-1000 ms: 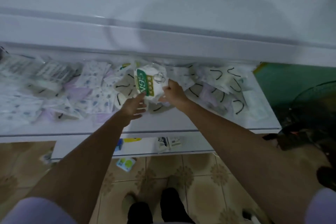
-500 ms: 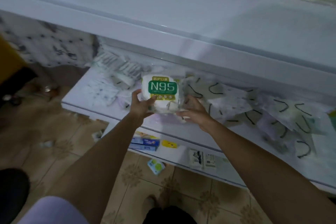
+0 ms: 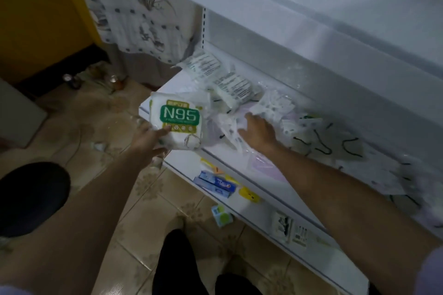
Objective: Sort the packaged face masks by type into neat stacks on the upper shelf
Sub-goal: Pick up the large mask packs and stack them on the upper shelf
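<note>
While my left grip [image 3: 148, 137] is pinching the N95 pack [image 3: 178, 117] by its lower edge, thumb on the printed face and fingers behind, I am judging it a light, puffy bundle: soft masks in slick film that is likely to crumple and slide. I am thinking a hold across its middle, or a palm beneath it, would serve better than this edge pinch. The pack is hanging just above my left grip, over the end corner of the shelf [image 3: 173, 85].

My right grip [image 3: 257, 130] is lying released, fingers spread flat on the loose packets [image 3: 230, 84] heaped just beside the pack; it is grasping nothing that I can see. Those packets are looking thin, limp and glossy, so I am expecting them to slither when stacked. Further along from my right grip, packets with black ear loops [image 3: 323, 141] are lying strewn. Below both grips, the lower shelf [image 3: 260, 213] is carrying toothpaste boxes [image 3: 215, 184] and some small packets [image 3: 282, 227].
</note>
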`<action>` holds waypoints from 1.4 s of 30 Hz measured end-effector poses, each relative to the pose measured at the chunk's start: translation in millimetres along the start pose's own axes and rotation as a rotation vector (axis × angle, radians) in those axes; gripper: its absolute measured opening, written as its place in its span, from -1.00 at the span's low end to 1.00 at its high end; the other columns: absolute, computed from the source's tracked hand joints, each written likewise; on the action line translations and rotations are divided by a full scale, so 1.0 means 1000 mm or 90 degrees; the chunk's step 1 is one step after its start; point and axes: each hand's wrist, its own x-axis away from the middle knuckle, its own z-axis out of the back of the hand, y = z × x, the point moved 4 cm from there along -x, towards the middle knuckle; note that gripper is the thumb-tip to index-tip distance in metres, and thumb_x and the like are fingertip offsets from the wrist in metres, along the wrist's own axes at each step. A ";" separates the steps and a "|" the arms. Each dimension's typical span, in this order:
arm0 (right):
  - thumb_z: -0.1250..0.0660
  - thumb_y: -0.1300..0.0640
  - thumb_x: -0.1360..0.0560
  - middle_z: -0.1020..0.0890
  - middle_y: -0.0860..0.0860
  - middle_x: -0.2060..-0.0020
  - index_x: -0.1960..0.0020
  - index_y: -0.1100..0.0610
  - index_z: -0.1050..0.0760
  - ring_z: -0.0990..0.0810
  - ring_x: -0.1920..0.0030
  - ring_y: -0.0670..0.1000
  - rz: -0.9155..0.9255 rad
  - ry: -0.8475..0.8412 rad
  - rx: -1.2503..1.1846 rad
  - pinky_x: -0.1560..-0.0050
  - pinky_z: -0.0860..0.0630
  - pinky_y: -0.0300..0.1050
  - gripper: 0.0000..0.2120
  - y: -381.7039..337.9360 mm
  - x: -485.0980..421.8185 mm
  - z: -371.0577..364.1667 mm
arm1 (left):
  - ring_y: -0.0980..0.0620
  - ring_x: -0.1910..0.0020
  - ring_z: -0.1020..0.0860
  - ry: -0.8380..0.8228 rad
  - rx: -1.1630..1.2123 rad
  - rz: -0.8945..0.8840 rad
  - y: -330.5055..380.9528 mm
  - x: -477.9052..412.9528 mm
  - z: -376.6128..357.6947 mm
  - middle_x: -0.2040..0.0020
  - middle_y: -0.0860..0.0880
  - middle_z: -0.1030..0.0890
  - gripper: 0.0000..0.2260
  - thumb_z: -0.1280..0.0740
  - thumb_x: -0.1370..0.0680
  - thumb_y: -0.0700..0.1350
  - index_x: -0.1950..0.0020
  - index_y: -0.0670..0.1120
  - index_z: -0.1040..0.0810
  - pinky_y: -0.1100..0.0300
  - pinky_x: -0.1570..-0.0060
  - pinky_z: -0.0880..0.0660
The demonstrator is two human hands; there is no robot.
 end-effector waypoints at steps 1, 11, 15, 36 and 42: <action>-0.20 -0.01 -0.58 -0.41 0.22 -0.30 -0.40 0.21 -0.25 -0.41 -0.29 0.22 -0.012 0.022 0.017 -0.23 -0.37 0.06 -0.52 -0.007 -0.013 0.003 | -0.06 0.03 -0.57 -0.006 0.003 0.003 0.004 -0.011 0.009 -0.13 -0.12 -0.57 -0.76 -0.37 -0.50 -0.20 -0.16 -0.12 -0.49 0.04 0.13 -0.56; -0.29 0.04 -0.51 -0.33 0.18 -0.35 -0.39 0.14 -0.24 -0.28 -0.38 0.22 -0.149 0.010 0.133 -0.35 -0.19 0.29 -0.49 -0.043 -0.099 -0.017 | -0.04 0.07 -0.59 -0.071 -0.038 0.077 0.024 -0.077 0.049 0.01 -0.05 -0.61 -0.85 -0.32 -0.52 -0.25 -0.05 -0.06 -0.51 0.17 0.40 -0.58; -0.28 0.21 -0.49 -0.41 0.22 -0.29 -0.37 0.17 -0.25 -0.37 -0.31 0.23 -0.152 0.066 0.215 -0.28 -0.28 0.24 -0.53 -0.040 -0.110 -0.015 | -0.06 0.07 -0.60 -0.091 -0.047 0.084 0.029 -0.088 0.054 -0.02 -0.07 -0.62 -0.78 -0.32 -0.51 -0.27 -0.14 -0.11 -0.49 0.18 0.41 -0.58; -0.14 0.27 -0.58 -0.54 0.19 -0.04 -0.12 0.15 -0.46 -0.54 0.17 0.12 -0.412 0.121 -1.034 0.42 -0.59 -0.08 -0.82 -0.061 -0.051 0.066 | -0.09 -0.04 -0.49 -0.145 -0.075 0.077 0.071 -0.075 -0.016 -0.21 -0.13 -0.48 -0.63 -0.36 -0.50 -0.22 -0.26 -0.10 -0.36 0.00 0.04 -0.51; -0.16 -0.05 -0.56 -0.52 -0.11 0.17 0.02 -0.01 -0.47 -0.45 0.18 -0.05 -0.362 -0.039 -0.927 0.06 -0.42 -0.07 -0.83 -0.088 -0.025 0.044 | -0.11 -0.09 -0.47 -0.116 0.024 0.088 0.071 -0.050 -0.018 -0.16 -0.14 -0.44 -0.76 -0.20 -0.52 -0.27 -0.16 -0.08 -0.38 0.02 0.08 -0.50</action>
